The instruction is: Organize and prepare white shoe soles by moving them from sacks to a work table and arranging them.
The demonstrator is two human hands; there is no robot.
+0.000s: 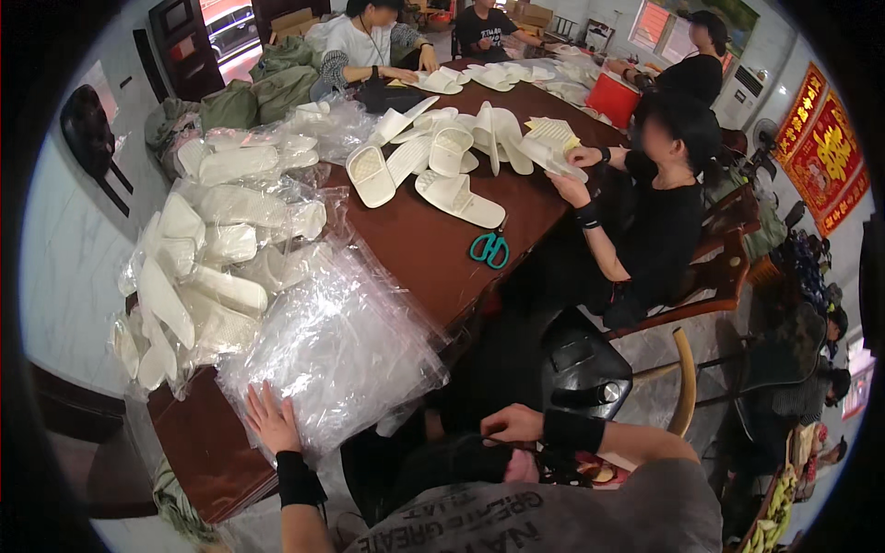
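My left hand (272, 419) lies flat with spread fingers on the near edge of a stack of clear plastic bags (336, 346) at the table's near end. Close to my lap, my right hand (514, 424) has its fingers curled over a dark thing; what it holds, if anything, is hidden. Beyond the bags, a heap of white slippers in clear plastic (244, 207) covers the left side of the table. Loose white slippers (461, 198) lie farther off, near the middle. Teal-handled scissors (489, 250) rest at the table's right edge.
The brown table (396, 267) runs away from me. A person in black (659, 221) sits at its right side, holding a slipper (553, 152). Other people work at the far end, near a red bucket (612, 97). A black stool (583, 359) stands to my right.
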